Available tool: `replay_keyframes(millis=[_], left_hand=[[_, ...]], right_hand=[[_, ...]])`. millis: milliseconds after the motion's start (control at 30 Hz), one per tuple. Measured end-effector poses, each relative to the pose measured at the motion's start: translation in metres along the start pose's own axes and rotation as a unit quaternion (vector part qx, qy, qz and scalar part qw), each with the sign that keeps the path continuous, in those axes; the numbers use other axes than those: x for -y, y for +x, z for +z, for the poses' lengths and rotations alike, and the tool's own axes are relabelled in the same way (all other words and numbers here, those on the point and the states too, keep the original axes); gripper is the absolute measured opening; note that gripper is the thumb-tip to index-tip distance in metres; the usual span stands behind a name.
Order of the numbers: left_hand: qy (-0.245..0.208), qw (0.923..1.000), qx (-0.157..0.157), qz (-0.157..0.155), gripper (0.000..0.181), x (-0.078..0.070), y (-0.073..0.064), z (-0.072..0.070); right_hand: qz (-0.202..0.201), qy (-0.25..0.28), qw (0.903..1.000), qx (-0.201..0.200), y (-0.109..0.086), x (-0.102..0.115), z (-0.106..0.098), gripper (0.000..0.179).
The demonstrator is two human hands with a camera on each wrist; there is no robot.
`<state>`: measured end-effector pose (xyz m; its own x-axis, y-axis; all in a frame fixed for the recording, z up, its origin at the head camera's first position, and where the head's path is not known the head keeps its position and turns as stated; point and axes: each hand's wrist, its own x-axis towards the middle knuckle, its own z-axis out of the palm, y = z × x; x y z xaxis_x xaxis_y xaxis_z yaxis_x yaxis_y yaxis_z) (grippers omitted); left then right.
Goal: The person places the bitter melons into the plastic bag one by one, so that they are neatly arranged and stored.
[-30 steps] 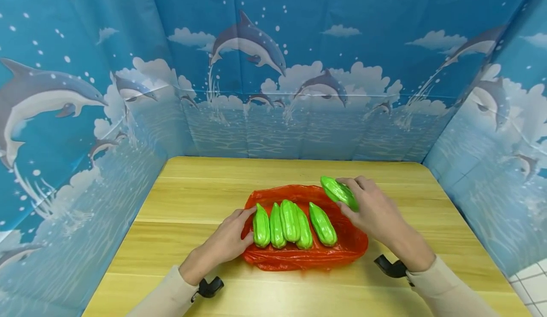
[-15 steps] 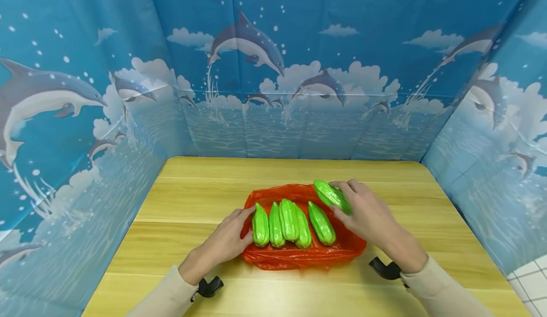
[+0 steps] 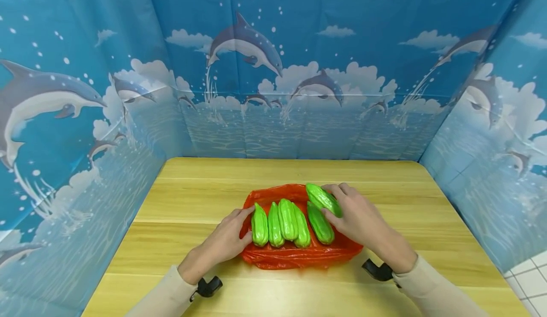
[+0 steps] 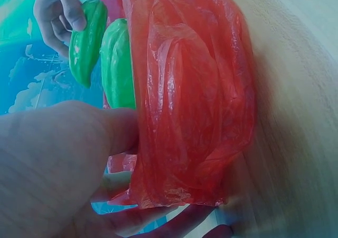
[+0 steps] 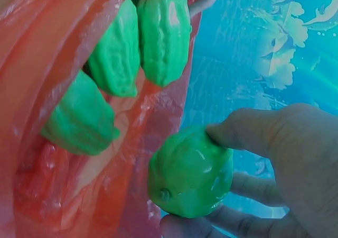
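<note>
A red plastic bag (image 3: 295, 259) lies spread open on the table. Inside, several glossy green bitter melons (image 3: 287, 219) lie side by side, stems pointing away. My left hand (image 3: 224, 238) holds the bag's left end; in the left wrist view the thumb (image 4: 124, 129) is at the rim and the fingers reach behind the plastic. My right hand (image 3: 363, 219) grips another bitter melon (image 3: 319, 196) between thumb and fingers, tilted over the bag's back right part. In the head view it overlaps the upper end of the rightmost bitter melon (image 3: 320, 227) in the bag.
The wooden table (image 3: 205, 174) extends around the bag on all sides. Behind it and along both sides hangs a blue curtain (image 3: 273, 127) printed with dolphins. White floor tiles (image 3: 534, 279) show at the lower right.
My right hand has moved left and slightly toward me with its bitter melon, from the bag's right rear edge to over the bag. The left hand has stayed at the bag's left end.
</note>
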<state>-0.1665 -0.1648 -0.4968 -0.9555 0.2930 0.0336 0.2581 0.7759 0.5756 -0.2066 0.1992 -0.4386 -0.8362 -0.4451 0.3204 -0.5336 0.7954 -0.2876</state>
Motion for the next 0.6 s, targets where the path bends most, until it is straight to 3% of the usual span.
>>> replay_keyframes(millis=[600], left_hand=[[-0.001,1.0,0.001,0.0,0.071,-0.001,0.0,0.001]], right_hand=[[0.026,0.034,0.9989,0.019,0.001,0.01,0.015,0.06]])
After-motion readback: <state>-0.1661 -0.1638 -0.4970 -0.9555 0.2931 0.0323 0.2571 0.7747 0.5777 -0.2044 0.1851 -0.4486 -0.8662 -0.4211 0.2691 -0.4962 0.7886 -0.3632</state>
